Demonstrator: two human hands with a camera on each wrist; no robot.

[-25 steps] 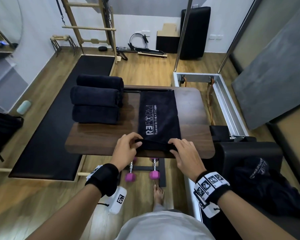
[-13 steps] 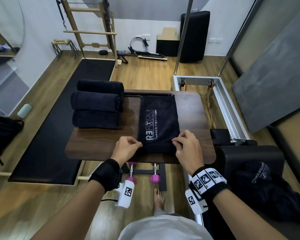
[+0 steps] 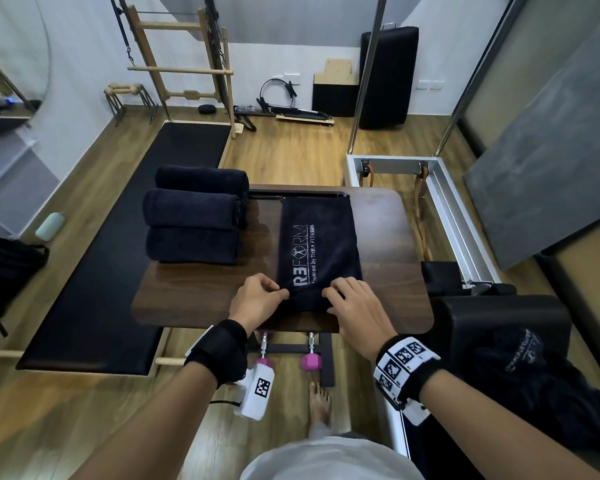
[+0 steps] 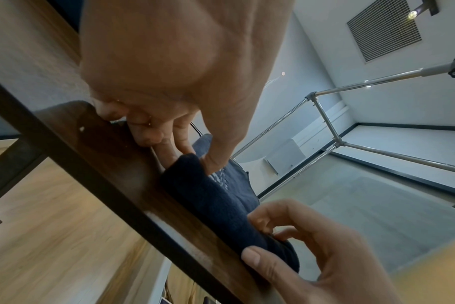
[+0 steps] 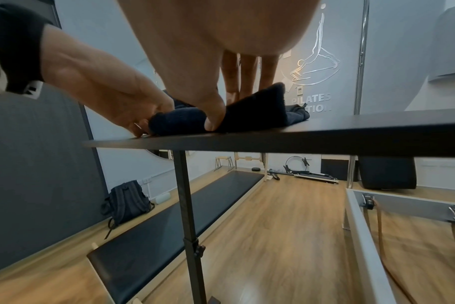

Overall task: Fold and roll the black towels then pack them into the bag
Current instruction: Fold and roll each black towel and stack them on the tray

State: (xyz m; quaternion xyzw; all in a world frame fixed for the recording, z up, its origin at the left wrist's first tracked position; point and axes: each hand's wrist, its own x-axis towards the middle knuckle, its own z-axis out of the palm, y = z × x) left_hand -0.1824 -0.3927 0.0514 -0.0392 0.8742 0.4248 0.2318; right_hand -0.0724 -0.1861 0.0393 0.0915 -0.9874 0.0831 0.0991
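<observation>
3 rolled towels (image 3: 194, 216) already sit stacked at the left side of our surface (image 3: 194, 299), so a good part of the job looks done. 1 folded towel (image 3: 317, 247) lies flat in the middle, its printed side up, its length running away from us. our left hand (image 3: 258, 299) and right hand (image 3: 357, 306) are both at its near end, where a first small roll (image 5: 177, 121) has formed. the left grip pinches the left end of that roll between thumb and fingers; the right grip has the thumb tucked at the roll's front and the fingers laid over its top, curled around the cloth.

left to do, as we judge it: roll this towel to its far end, set it with the others, then pack all 4. a dark backpack (image 5: 129, 202) stands on the floor by the left wall, well apart from the surface; whether it is the bag meant, we cannot tell. more dark cloth (image 3: 534, 382) lies on the padded bench at our right, perhaps further towels.

the roll starts close to the near edge of the surface, so it could slip off toward us. ahead, the towel's far end reaches nearly to the far edge, with bare wood on both sides.
</observation>
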